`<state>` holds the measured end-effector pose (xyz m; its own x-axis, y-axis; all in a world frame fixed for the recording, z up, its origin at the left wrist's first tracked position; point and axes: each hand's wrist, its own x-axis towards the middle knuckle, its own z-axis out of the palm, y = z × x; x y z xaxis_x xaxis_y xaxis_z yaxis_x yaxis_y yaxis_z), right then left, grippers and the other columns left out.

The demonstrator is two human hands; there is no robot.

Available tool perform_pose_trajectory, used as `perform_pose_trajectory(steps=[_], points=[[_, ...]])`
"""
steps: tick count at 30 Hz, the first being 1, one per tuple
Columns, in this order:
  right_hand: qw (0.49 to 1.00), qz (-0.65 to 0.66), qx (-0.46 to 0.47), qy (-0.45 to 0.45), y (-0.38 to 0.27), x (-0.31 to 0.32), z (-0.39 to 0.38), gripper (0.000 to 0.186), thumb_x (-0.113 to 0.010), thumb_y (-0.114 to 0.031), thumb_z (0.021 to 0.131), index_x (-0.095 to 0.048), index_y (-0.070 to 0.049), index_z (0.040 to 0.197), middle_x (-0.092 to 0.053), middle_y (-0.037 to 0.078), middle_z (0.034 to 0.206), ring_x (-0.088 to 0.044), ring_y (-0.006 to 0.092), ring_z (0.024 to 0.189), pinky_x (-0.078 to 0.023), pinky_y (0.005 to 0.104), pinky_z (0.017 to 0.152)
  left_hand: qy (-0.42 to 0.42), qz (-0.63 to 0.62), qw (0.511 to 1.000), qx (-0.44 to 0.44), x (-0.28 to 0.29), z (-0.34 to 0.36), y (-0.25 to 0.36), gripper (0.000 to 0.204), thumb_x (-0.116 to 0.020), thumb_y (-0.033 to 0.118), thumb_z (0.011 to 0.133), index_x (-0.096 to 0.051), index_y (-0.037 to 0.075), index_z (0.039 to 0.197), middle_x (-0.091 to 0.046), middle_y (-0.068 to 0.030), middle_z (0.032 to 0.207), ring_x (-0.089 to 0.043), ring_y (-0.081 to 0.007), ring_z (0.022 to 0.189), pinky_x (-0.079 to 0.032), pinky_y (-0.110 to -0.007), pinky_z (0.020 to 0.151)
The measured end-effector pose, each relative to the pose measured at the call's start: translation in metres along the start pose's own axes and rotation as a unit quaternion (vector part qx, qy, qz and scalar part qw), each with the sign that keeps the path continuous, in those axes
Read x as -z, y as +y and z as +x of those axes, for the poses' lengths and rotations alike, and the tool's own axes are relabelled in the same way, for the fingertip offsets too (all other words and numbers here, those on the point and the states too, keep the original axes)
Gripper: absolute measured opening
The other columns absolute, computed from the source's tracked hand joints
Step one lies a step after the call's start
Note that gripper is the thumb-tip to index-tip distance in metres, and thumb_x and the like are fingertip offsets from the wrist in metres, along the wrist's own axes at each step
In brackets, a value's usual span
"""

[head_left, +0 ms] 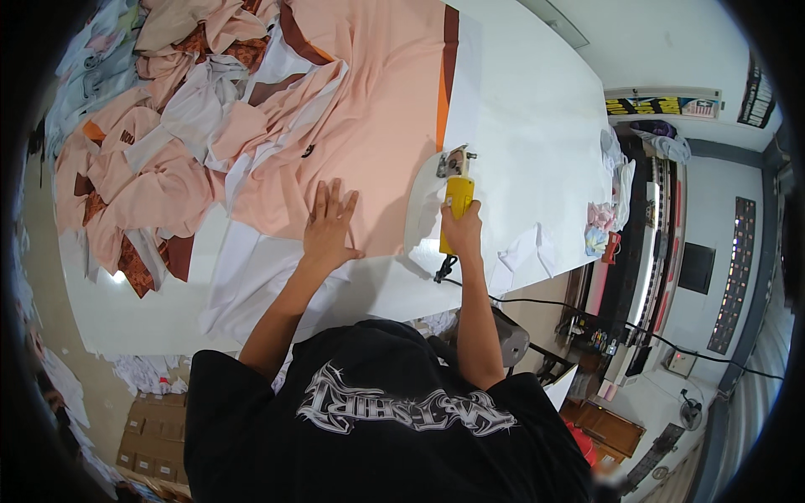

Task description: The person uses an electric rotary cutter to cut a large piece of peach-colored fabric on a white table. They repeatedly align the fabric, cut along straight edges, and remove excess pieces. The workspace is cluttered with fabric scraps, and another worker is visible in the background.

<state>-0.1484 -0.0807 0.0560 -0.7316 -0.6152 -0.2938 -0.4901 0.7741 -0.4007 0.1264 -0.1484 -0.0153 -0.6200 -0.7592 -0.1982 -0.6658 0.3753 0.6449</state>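
My right hand (463, 228) is wrapped round the yellow body of an electric fabric cutter (459, 197), whose metal head points away from me. The cutter rests at the right edge of a large peach fabric piece (377, 109), beside its brown and orange side band (446, 84) and the white margin next to it. Flat on the lower part of the peach fabric lies my left hand (330, 226), fingers spread. White fabric (260, 281) shows under and below the peach piece, near my left wrist.
Crumpled peach, brown and white fabric pieces (168, 159) are heaped on the left of the white table (537, 126). A black cord (579, 310) runs from the cutter off to the right. White scraps (528, 251) lie near the table's right edge. Cardboard boxes (151, 436) stand at lower left.
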Motion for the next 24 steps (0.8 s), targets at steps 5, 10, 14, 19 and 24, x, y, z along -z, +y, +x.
perform_pose_trajectory(steps=[5, 10, 14, 19, 24], points=[[0.999, 0.044, -0.001, -0.027, 0.002, -0.003, -0.011, 0.054, -0.068, -0.032, 0.093, -0.038, 0.006, 0.118, -0.068, 0.037, 0.099, -0.073, 0.048, 0.089, -0.059, 0.0522, 0.074, -0.005, 0.035, 0.999, 0.0, 0.005, -0.013, -0.002, 0.131, -0.098, 0.039, 0.054, -0.03, 0.023, 0.165, -0.01, -0.0158, 0.174, -0.007, -0.045, 0.159, -0.034, -0.06, 0.12], [0.999, 0.033, 0.0, -0.032, -0.005, -0.001, -0.001, 0.055, -0.067, -0.032, 0.092, -0.038, 0.007, 0.119, -0.068, 0.036, 0.099, -0.072, 0.0493, 0.088, -0.059, 0.0528, 0.074, -0.015, 0.039, 0.999, 0.008, 0.004, -0.014, -0.002, 0.131, -0.098, 0.039, 0.055, -0.029, 0.023, 0.165, -0.009, -0.0153, 0.174, -0.007, -0.0448, 0.159, -0.034, -0.061, 0.119], [0.999, 0.017, 0.017, -0.021, -0.007, -0.005, 0.01, 0.056, -0.067, -0.034, 0.092, -0.039, 0.006, 0.118, -0.068, 0.036, 0.1, -0.072, 0.0502, 0.09, -0.059, 0.0534, 0.076, -0.021, 0.038, 0.999, 0.016, 0.007, -0.014, 0.001, 0.132, -0.098, 0.037, 0.054, -0.028, 0.023, 0.165, -0.009, -0.0155, 0.174, -0.006, -0.0447, 0.159, -0.035, -0.06, 0.119], [1.0, 0.018, 0.018, -0.012, -0.013, -0.005, 0.034, 0.057, -0.067, -0.036, 0.092, -0.04, 0.006, 0.119, -0.068, 0.037, 0.101, -0.072, 0.0501, 0.092, -0.06, 0.0533, 0.077, -0.012, 0.025, 1.0, 0.01, 0.008, -0.015, 0.0, 0.131, -0.098, 0.036, 0.054, -0.029, 0.022, 0.165, -0.01, -0.0159, 0.174, -0.007, -0.0453, 0.159, -0.035, -0.059, 0.12], [0.999, 0.019, 0.026, -0.013, -0.028, -0.001, 0.067, 0.058, -0.067, -0.038, 0.092, -0.04, 0.006, 0.118, -0.068, 0.037, 0.103, -0.072, 0.0505, 0.093, -0.06, 0.0539, 0.078, 0.002, 0.036, 0.999, -0.001, 0.005, -0.016, -0.002, 0.13, -0.098, 0.035, 0.053, -0.032, 0.02, 0.164, -0.012, -0.0169, 0.173, -0.01, -0.0465, 0.158, -0.036, -0.058, 0.119]])
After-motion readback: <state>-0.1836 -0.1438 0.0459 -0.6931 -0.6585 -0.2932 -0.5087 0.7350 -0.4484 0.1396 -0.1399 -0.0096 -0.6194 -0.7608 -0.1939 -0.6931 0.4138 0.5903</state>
